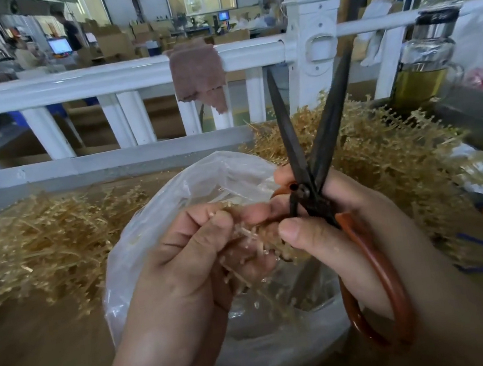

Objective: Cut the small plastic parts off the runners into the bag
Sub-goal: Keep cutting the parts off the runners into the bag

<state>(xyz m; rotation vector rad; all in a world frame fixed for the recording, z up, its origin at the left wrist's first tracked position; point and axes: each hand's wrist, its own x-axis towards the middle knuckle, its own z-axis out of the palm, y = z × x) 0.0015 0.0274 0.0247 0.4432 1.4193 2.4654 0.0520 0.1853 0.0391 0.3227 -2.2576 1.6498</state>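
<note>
Left hand [183, 266] fingers cover most of runner bundle [271, 237]. Second handle loop of scissors [306, 175] hidden behind right hand [352, 230]. Contents of bag [139, 256], lower centre, blurred; parts indistinct.

Two hands [184, 269] [349, 230], one pair of scissors [292, 146], one bag [203, 175], two heaps of runners [38, 247] [382, 153] — one bottle [423, 60]

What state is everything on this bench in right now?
Dark-bladed scissors with orange-brown handles: blades open, pointing up.
Clear plastic bag: mouth open beneath both hands.
Bundle of tan plastic runners: held over the bag.
Left hand: grips the bundle.
Right hand: holds the scissors.
Glass bottle with yellow-green liquid: upright, capped, partly full.
Brown cloth: draped over white railing.
</note>
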